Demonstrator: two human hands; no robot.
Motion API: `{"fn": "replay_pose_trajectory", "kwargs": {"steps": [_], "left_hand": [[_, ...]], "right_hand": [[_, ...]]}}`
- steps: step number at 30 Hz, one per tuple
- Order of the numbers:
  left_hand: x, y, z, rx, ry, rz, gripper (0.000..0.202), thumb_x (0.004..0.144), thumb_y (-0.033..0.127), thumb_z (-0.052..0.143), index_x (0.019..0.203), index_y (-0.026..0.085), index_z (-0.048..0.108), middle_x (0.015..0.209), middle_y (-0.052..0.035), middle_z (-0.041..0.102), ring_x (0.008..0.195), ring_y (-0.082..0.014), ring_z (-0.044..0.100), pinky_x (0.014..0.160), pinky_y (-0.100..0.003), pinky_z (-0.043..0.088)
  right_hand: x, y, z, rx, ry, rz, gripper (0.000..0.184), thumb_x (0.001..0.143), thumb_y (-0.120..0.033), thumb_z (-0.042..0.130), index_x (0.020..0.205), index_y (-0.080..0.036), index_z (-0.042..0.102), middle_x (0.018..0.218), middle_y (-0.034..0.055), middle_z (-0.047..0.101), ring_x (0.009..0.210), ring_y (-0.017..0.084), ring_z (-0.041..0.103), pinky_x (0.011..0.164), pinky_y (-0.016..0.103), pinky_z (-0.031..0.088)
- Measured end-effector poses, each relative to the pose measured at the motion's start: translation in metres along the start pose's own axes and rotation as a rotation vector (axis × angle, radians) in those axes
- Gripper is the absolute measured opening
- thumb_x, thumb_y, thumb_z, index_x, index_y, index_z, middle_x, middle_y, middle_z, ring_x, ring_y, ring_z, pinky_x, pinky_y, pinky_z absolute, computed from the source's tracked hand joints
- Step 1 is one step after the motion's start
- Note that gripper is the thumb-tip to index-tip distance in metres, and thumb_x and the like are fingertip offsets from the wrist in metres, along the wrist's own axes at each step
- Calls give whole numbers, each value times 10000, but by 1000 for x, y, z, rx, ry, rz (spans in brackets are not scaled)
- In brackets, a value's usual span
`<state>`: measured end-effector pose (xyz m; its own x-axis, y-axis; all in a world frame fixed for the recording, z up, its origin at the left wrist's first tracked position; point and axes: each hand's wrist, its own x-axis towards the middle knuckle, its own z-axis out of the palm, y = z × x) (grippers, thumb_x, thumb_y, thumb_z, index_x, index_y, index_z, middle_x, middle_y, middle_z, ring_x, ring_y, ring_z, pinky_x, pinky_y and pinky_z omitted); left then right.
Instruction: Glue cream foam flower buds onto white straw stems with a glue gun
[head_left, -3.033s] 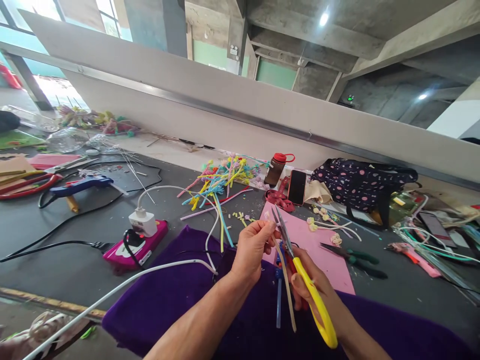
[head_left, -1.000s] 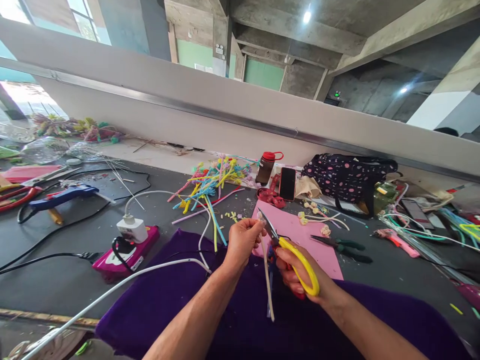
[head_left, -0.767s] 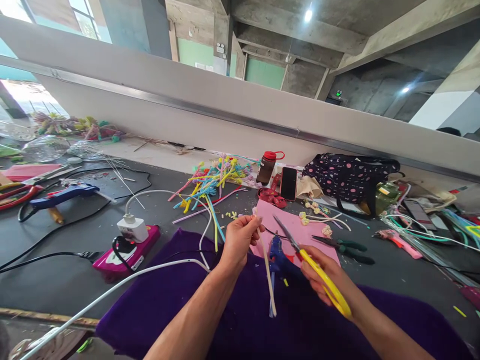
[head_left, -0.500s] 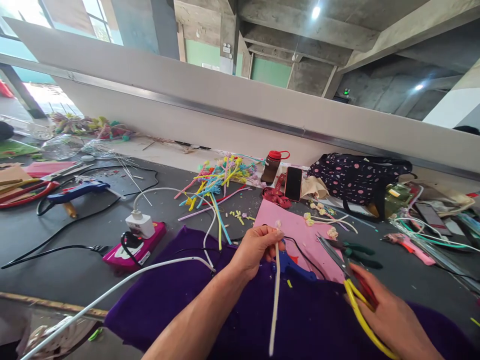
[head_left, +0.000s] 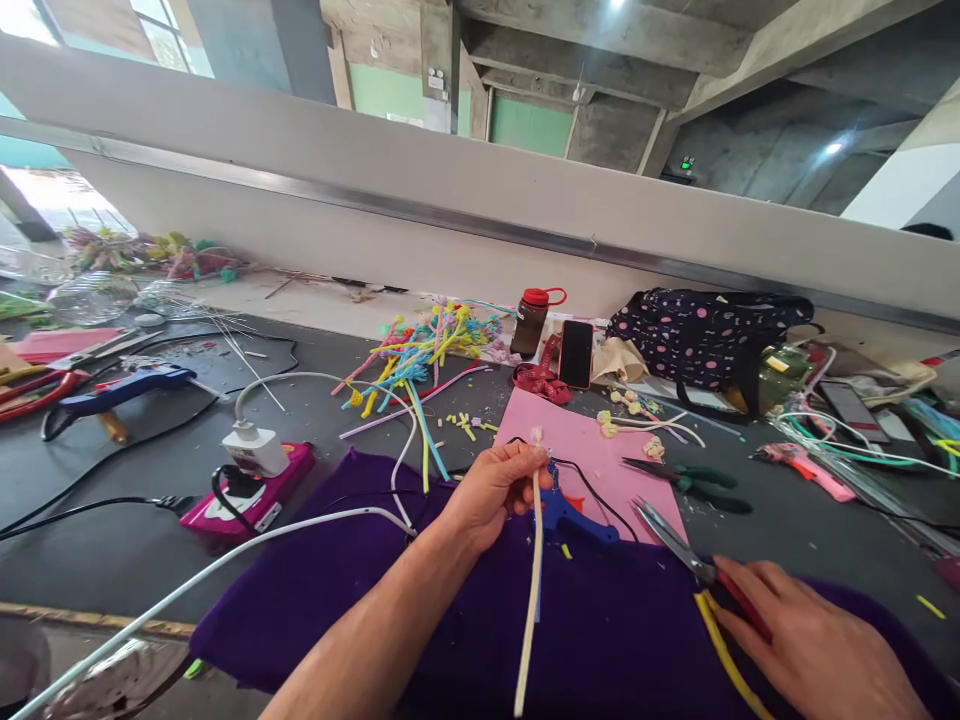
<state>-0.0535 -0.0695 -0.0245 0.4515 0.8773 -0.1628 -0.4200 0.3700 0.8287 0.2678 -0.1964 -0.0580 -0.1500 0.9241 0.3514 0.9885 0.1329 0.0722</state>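
My left hand pinches the upper end of a long cream stem with a small flower-like tip, which hangs down over the purple cloth. My right hand rests low on the cloth at the right, fingers laid over the yellow-and-red handles of the scissors, whose blades point up and left. A blue glue gun lies just past the stem, between my hands. A pink sheet lies beyond it.
Green-handled pliers lie right of the pink sheet. A pile of coloured stems, a red-capped bottle, a phone and a spotted bag sit farther back. A pink power strip with cables and another glue gun lie at left.
My right hand has carried the scissors away from the stem, down and to the right onto the cloth. My left hand still holds the stem, now hanging free.
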Motion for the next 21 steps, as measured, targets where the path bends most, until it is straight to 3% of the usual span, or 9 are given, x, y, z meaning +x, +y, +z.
{"fn": "replay_pose_trajectory", "kwargs": {"steps": [2,6,11,15,21], "left_hand": [[0,-2,1,7,-17,-11,257,721,329,644,596,113,582,506,9,556,351,-16,405,319,-132,253],[-1,-4,3,35,-60,-26,271,733,340,633,593,115,575,530,0,570,364,-17,407,325,-130,253],[-2,-6,5,60,-76,-39,268,724,353,640,612,117,584,536,1,569,377,-20,414,338,-134,258],[-3,-5,7,67,-61,-60,255,704,362,654,626,128,589,550,2,588,379,-23,410,345,-140,259],[-4,-7,11,131,-37,-36,279,714,377,640,599,132,568,550,5,597,380,-22,408,348,-144,255]], "right_hand": [[21,-18,-15,62,-2,-56,251,838,-351,465,1013,-242,609,875,49,659,686,202,648,564,281,488],[79,-70,-39,508,-39,-198,177,867,-259,460,945,-217,613,853,44,650,733,157,618,650,249,473],[133,-124,-42,908,-63,-124,109,809,-271,562,853,-203,635,714,15,643,605,136,571,553,233,435],[141,-135,-31,1109,-160,-66,108,802,-269,570,826,-181,628,655,0,625,556,116,544,492,211,402],[137,-130,-28,1131,-197,-13,97,791,-210,561,716,-167,605,604,-15,581,534,94,506,495,200,390]]}}
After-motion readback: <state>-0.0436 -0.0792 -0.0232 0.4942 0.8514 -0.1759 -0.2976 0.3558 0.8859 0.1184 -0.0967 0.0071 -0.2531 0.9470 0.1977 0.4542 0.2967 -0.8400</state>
